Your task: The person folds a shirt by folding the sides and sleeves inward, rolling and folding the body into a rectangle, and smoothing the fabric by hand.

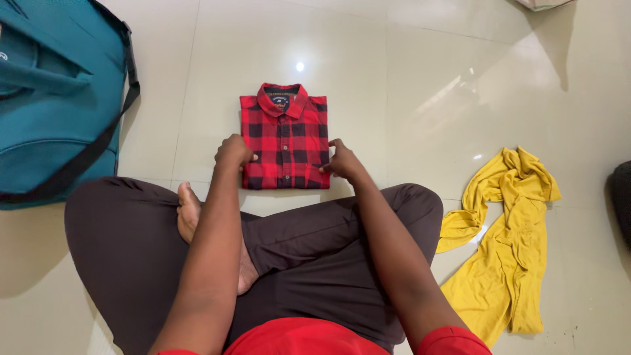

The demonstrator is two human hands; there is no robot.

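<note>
A red and black checked shirt (287, 138) lies folded into a neat rectangle on the pale tiled floor, collar pointing away from me. My left hand (233, 152) rests against its lower left edge with fingers curled on the cloth. At the lower right edge my right hand (341, 161) touches the shirt with its fingers bent. I sit cross-legged in dark brown trousers, a bare foot showing between my arms.
A large teal bag (56, 98) with a dark strap stands at the left. A crumpled yellow garment (503, 243) lies on the floor to my right. A dark object (621, 197) shows at the right edge.
</note>
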